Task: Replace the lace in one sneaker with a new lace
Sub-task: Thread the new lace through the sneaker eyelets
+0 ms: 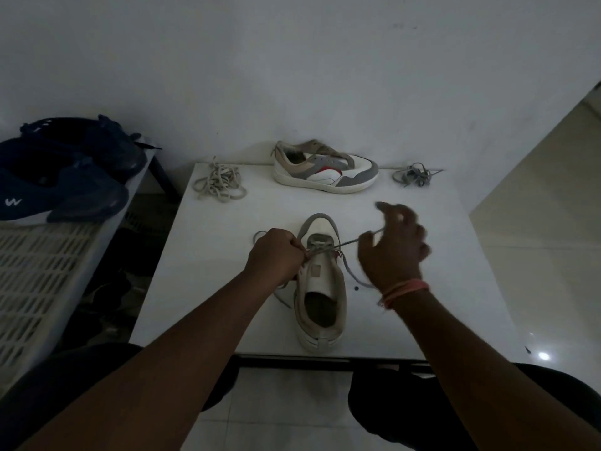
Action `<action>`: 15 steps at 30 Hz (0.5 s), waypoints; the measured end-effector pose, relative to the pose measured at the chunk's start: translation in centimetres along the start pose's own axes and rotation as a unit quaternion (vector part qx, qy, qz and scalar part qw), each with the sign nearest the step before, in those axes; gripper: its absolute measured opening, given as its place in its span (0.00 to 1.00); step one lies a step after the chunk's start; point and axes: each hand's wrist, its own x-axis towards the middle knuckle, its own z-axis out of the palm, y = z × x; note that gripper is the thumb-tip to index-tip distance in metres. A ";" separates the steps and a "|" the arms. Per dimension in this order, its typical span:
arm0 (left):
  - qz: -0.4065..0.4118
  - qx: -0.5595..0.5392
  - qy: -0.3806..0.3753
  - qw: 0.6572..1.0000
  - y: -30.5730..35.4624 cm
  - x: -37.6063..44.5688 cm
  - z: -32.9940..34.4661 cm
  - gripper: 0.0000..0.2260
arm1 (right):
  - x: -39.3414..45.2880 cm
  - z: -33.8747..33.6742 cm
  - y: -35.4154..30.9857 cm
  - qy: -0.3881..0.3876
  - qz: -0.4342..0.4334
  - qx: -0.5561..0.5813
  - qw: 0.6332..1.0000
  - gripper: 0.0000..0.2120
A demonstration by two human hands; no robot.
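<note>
A white and grey sneaker (320, 288) stands on the white table (214, 255), toe pointing away from me. A grey lace (349, 243) crosses its lowest eyelets. My left hand (276, 255) grips the lace at the sneaker's left side, and a loose loop of lace shows behind it. My right hand (393, 249) pinches the lace's other end to the right of the toe and holds it taut; that hand is blurred. A cream lace (219, 183) lies bundled at the table's back left. A grey lace bundle (414, 174) lies at the back right.
The matching sneaker (325, 167) lies against the wall at the table's back edge, without a lace. A pair of dark blue sneakers (65, 177) sits on a white slatted rack (35, 271) to the left. Tiled floor lies to the right.
</note>
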 end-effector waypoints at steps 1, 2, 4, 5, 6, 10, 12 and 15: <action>0.000 0.002 -0.002 1.000 0.0 0.0 0.0 0.04 | -0.8 0.5 -0.7 -0.038 -0.063 -0.016 0.997 0.23; 0.000 0.003 -0.006 1.000 0.0 0.0 0.0 0.03 | -1.5 1.2 -1.5 -0.078 -0.114 -0.041 0.990 0.21; -0.004 0.000 -0.014 1.000 -0.1 0.0 -0.2 0.03 | -2.8 2.3 -2.3 -0.139 -0.163 -0.086 0.973 0.18; -0.005 -0.003 -0.015 1.000 -0.1 0.0 -0.2 0.03 | -3.1 2.8 -2.4 -0.149 -0.168 -0.097 0.970 0.18; -0.005 -0.005 -0.013 1.000 -0.2 0.0 -0.2 0.03 | -3.1 3.0 -2.4 -0.144 -0.170 -0.104 0.969 0.16; -0.003 -0.011 -0.006 1.000 0.0 -0.2 -0.1 0.04 | -0.9 0.9 -1.9 0.013 -0.071 -0.039 0.997 0.08; -0.001 -0.002 -0.002 1.000 0.1 -0.2 -0.1 0.05 | 0.9 -0.7 -0.8 0.037 0.017 -0.024 0.999 0.08; 0.022 0.032 0.006 0.999 0.1 -0.5 0.2 0.07 | 1.7 -1.7 0.7 -0.058 0.088 -0.046 0.993 0.17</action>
